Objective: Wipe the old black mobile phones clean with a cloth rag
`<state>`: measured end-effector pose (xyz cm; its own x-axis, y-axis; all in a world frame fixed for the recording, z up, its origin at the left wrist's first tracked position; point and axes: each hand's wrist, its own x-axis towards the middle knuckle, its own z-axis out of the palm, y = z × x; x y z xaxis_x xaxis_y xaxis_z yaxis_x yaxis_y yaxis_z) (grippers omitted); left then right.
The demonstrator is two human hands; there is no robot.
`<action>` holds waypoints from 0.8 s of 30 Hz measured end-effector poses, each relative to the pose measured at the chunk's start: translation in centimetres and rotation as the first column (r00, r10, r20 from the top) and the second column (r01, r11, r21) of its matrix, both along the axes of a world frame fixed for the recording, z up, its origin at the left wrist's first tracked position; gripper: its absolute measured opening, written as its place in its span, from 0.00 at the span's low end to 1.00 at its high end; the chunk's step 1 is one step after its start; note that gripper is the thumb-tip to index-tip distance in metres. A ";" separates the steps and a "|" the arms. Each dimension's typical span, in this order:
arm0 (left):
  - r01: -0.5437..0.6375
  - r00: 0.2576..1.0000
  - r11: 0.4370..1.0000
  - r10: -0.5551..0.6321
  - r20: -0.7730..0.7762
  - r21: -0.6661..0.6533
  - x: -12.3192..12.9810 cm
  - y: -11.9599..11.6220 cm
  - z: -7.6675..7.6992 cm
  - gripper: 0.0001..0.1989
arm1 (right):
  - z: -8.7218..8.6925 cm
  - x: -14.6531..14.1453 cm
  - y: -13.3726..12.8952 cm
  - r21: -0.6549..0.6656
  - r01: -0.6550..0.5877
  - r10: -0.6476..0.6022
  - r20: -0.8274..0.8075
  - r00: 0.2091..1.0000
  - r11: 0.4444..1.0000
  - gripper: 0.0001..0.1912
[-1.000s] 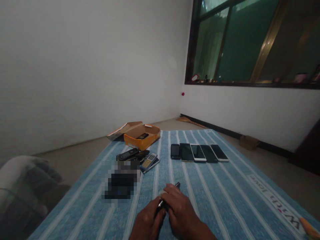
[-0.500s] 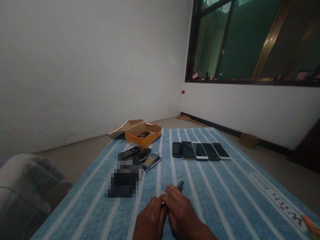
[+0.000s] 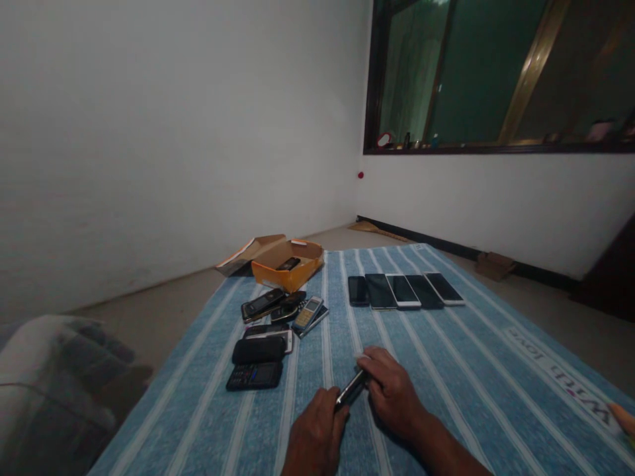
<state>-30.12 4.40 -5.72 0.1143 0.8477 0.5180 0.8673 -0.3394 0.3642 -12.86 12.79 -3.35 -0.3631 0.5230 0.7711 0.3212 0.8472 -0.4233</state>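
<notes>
Between the two bare hands, near the lower edge of the view, a slim dark phone point(image 3: 352, 389) is held tilted just above a striped blue cloth point(image 3: 476, 390). Its lower end is gripped by the left hand point(image 3: 316, 433), whose fingers are mostly hidden, and its upper end by the right hand point(image 3: 391, 390), whose fingers are curled closely over it. Both hands are nearly closed on the phone, so much of its body is covered and its face cannot be made out. Both forearms are cut off by the frame. Farther up the cloth, on the right, five dark-screened phones point(image 3: 397, 291) are laid side by side. On the left, a black keypad phone point(image 3: 254, 375), a black pouch point(image 3: 258, 350) and a cluster of older handsets point(image 3: 282, 307) are grouped, partly overlapping, so some are hard to tell apart. Beyond them, an orange cardboard box point(image 3: 288, 281) stands open at the cloth's far edge, with a small phone point(image 3: 288, 264) lying inside. Printed words point(image 3: 555, 380) are seen upside down on the cloth, and an orange object point(image 3: 621, 418) is cut off at the right edge. A blurred pale bundle point(image 3: 54, 377) is seen at lower left.
</notes>
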 end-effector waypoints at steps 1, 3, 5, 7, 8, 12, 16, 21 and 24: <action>0.011 1.000 1.000 -0.011 0.012 -0.004 -0.1 -0.1 0.1 0.12 | 0.1 0.0 -0.1 -0.005 -0.008 0.008 0.001 1.000 1.000 0.27; 0.029 0.999 1.000 -0.029 0.030 -0.009 -0.1 -0.2 0.3 0.11 | 0.2 -0.1 -0.4 -0.018 -0.020 0.020 0.009 1.000 1.000 0.27; 0.036 0.998 0.999 -0.036 0.042 -0.007 0.0 -0.2 0.7 0.11 | 0.2 -0.1 -0.5 -0.025 -0.020 0.020 0.023 1.000 0.999 0.27; 0.033 0.998 0.999 -0.033 0.051 -0.012 0.1 -0.1 1.0 0.10 | 0.2 -0.1 -0.5 -0.030 -0.013 0.015 0.040 0.999 0.999 0.26; 0.029 0.998 0.999 -0.028 0.055 -0.021 0.2 -0.1 1.2 0.10 | 0.1 -0.1 -0.5 -0.032 -0.012 0.013 0.048 0.999 0.999 0.25; 0.022 0.998 0.998 -0.018 0.064 -0.055 0.3 -0.2 1.7 0.10 | -0.1 -0.2 -0.5 -0.024 0.002 -0.001 0.052 0.999 1.000 0.25; 0.020 0.999 0.998 -0.017 0.048 -0.058 0.5 -0.3 1.8 0.09 | -0.2 -0.2 -0.7 -0.014 0.017 -0.016 0.053 0.998 1.000 0.25; 0.004 1.000 0.999 -0.002 0.028 -0.046 0.5 -0.5 1.5 0.08 | -0.4 -0.3 -0.8 0.018 0.031 -0.031 0.034 0.999 0.999 0.26; 0.007 0.999 1.000 -0.006 0.038 -0.028 0.4 -0.5 1.3 0.08 | -0.7 -0.4 -0.7 0.022 0.017 -0.017 0.027 0.999 1.000 0.26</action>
<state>-29.70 3.87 -4.41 0.1008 0.8613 0.4981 0.8503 -0.3345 0.4063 -13.24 12.12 -4.06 -0.3752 0.5127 0.7723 0.3466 0.8503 -0.3961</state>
